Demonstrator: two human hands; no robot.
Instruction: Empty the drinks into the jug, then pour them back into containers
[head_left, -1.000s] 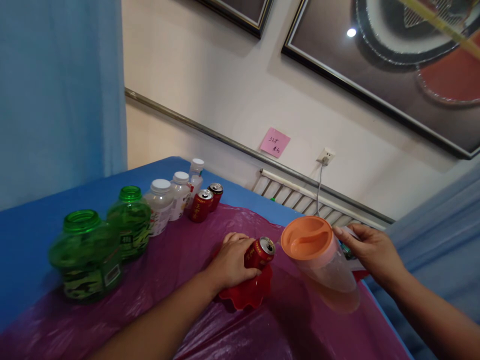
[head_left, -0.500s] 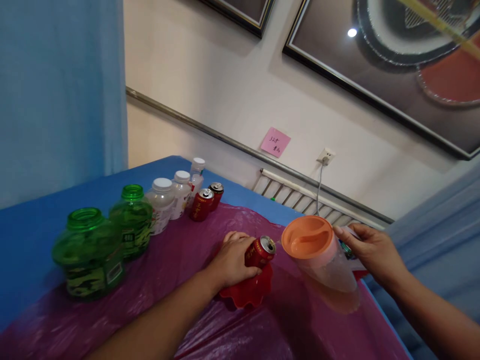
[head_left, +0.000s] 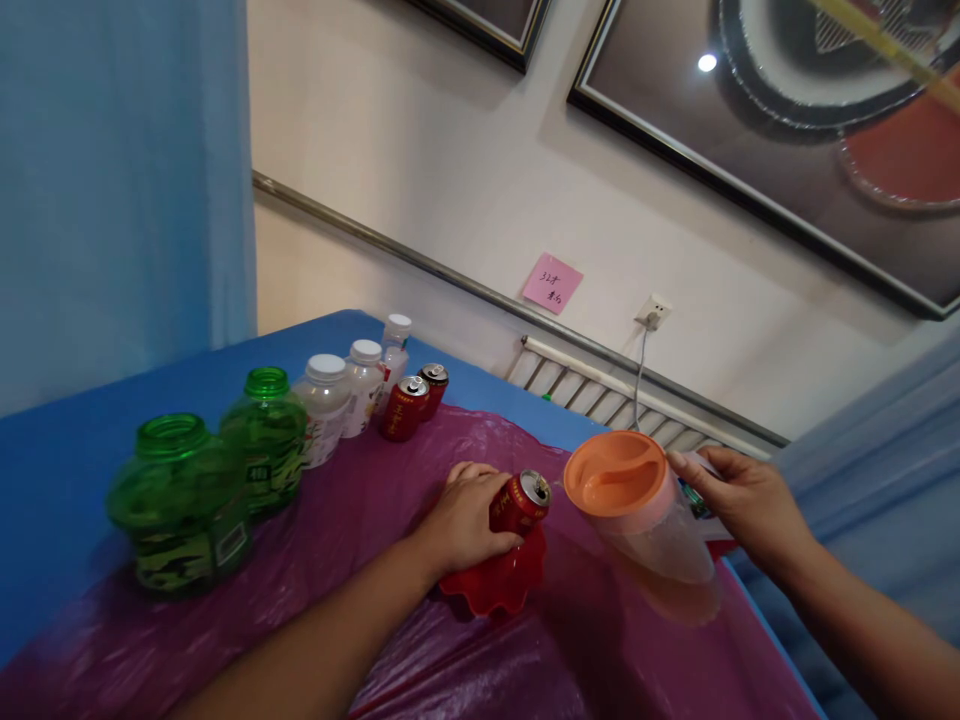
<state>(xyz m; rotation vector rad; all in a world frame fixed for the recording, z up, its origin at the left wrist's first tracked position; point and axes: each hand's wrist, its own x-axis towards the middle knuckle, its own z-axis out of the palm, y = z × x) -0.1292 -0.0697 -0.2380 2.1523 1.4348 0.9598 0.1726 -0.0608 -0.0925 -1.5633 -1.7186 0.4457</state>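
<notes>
My left hand (head_left: 465, 522) is wrapped round a red drink can (head_left: 519, 503), which tilts to the right with its opened top facing up. Beneath the can and fingers lies a red bowl with a wavy rim (head_left: 495, 588), partly covered by my hand. My right hand (head_left: 750, 505) grips the handle of a clear plastic pitcher (head_left: 660, 550) with an orange lid (head_left: 615, 475). The pitcher leans left, its lid close to the can's top but apart from it. Whether liquid runs between them I cannot make out.
On the left stand two green jars without caps (head_left: 180, 510), several white-capped clear bottles (head_left: 326, 410) and two more red cans (head_left: 405, 408). Crinkled purple plastic sheeting (head_left: 420, 670) covers part of the blue table (head_left: 67, 470). Behind is a radiator (head_left: 566, 380).
Almost nothing differs. Both hands keep the can and the pitcher in the same places, and the view has shifted very slightly.
</notes>
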